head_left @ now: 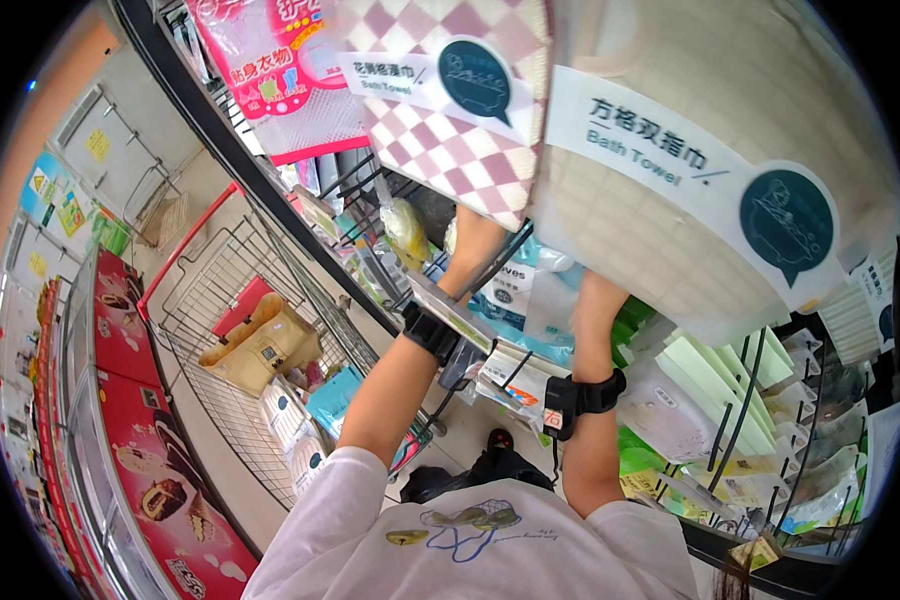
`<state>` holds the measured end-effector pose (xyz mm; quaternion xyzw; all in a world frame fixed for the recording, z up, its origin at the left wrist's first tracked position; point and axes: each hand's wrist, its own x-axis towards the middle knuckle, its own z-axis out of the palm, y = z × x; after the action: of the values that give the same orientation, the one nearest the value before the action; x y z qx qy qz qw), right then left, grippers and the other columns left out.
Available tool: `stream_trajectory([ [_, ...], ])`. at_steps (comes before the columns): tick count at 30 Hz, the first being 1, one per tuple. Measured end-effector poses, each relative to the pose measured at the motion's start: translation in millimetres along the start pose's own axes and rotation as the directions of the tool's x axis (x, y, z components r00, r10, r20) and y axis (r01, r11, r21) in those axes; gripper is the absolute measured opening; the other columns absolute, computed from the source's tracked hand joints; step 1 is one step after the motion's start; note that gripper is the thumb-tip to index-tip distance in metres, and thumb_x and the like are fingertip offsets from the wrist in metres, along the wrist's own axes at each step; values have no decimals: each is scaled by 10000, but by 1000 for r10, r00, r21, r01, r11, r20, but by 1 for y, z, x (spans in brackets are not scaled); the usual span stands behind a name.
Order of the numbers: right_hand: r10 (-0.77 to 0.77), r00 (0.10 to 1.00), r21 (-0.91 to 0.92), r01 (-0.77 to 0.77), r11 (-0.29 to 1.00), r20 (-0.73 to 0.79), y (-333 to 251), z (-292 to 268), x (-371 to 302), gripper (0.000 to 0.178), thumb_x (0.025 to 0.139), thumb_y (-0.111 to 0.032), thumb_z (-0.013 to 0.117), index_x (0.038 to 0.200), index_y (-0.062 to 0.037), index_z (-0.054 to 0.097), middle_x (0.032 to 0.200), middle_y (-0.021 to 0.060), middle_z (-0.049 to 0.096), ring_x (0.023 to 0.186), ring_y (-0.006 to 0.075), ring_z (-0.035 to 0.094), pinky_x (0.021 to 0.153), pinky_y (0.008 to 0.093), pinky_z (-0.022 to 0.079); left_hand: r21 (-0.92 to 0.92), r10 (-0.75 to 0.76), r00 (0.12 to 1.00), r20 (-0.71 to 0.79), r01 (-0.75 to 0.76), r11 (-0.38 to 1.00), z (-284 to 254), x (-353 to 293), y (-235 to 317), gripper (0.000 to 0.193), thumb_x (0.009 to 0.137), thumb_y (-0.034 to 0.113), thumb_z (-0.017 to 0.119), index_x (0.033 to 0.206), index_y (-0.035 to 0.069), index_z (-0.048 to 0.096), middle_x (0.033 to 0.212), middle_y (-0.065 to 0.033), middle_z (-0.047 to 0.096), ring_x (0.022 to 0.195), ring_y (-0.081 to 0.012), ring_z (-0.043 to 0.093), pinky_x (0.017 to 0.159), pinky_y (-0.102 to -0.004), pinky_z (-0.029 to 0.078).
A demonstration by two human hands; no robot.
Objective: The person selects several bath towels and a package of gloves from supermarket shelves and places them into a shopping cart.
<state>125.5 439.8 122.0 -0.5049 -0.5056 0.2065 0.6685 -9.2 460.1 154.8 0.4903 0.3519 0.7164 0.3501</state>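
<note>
Both my arms reach forward into a rack of hanging goods. My left hand (pixel 478 238) goes up behind a pink-and-white checked bath towel (pixel 460 150), which hides its fingers. Behind the lower edge of a large beige bath towel pack (pixel 660 230) my right hand (pixel 598 297) disappears, its fingers also out of sight. Light-blue packs of gloves (pixel 530 305) hang between the two wrists. Whether either hand grips anything cannot be seen. Black straps with small devices circle both wrists.
A wire shopping cart (pixel 210 370) stands at my left, holding a brown paper-like bag (pixel 270 345) and several packs. Red chest freezers (pixel 135 400) line the far left. Metal hooks with pale green packs (pixel 710 400) project at right. A pink mesh laundry bag pack (pixel 280 80) hangs upper left.
</note>
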Motion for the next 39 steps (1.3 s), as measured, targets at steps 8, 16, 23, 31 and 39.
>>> stream_trajectory([
  [8,-90,989,96,102,990,-122,15,-4,10,311,782,-39,531,1059,72,444,1051,166,510,944,176,485,826,283,369,266,154,986,57,-163,950,-32,5,-27,464,713,167,657,1056,-55,439,964,-146,536,914,-200,499,798,-301,397],
  [16,-126,991,86,130,988,-50,-33,-29,-127,186,808,-32,508,981,23,466,946,99,506,857,162,497,796,278,387,277,-389,917,88,353,894,-179,-128,15,285,803,185,575,993,-9,489,863,-37,526,801,-111,508,706,-247,417],
  [23,89,737,-123,-8,992,670,-4,18,-254,163,783,-23,507,943,3,519,802,81,547,706,134,527,659,242,422,172,-656,614,-440,774,609,-357,-295,4,241,747,132,574,911,-42,544,788,-75,580,682,-136,541,618,-251,439],
  [31,404,-21,-396,-253,883,915,52,84,-377,357,774,-83,542,1119,-39,464,926,82,552,759,144,551,656,255,440,-89,-800,327,-502,901,424,-409,-399,-19,506,735,151,541,1168,-58,381,958,-113,551,765,-165,531,631,-269,426],
  [39,518,-134,-533,-293,794,845,93,85,-434,405,772,-81,547,1150,9,431,984,108,535,845,146,530,716,257,437,-145,-863,297,-409,913,382,-407,-415,-59,546,707,131,574,1188,-36,377,1086,-169,503,980,-237,501,819,-309,390],
])
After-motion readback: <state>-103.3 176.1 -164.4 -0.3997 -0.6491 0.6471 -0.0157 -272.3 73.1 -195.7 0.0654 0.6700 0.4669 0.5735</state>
